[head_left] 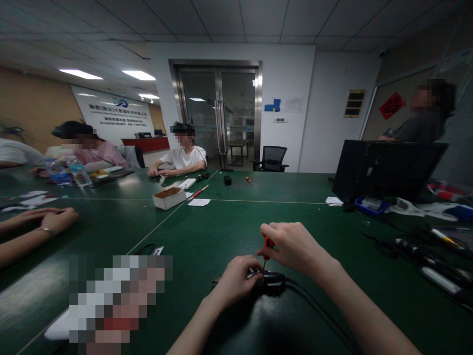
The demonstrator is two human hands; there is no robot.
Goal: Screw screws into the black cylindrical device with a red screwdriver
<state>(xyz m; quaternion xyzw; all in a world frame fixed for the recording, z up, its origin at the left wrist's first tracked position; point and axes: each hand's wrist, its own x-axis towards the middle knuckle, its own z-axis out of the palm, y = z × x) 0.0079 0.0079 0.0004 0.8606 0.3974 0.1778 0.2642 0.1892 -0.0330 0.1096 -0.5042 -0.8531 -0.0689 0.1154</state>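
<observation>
Green table (221, 227): it carries the black device (274, 284), which lies at the near side, between and under the two hands.
Double glass door (199, 118): far beyond the black device, in the white wall.
Seated person (186, 157): across the green table, beyond the black device and to its left, in a white top.
Dark monitor (388, 170): beyond the black device and well to its right, the back side turned to us.
Right hand (286, 241): just above the black device, on its right; the fingers are closed and pinch a screwdriver.
Left hand (238, 276): on the left part of the black device, touching it; fingers are bent over it and the thumb is at the near side, so it holds the device. How firmly, I cannot tell.
Open box (168, 198): beyond the black device and to its left, well apart.
Black device: its left part is mostly hidden by the left hand, its right end is visible.
Dark cable (314, 299): from the right end of the black device, curving toward us.
Red-and-black screwdriver (268, 242): nearly upright over the black device; the shaft goes down to its top, beside the left fingertips.
Second screwdriver (249, 181): lying well beyond the black device, slightly to its left.
</observation>
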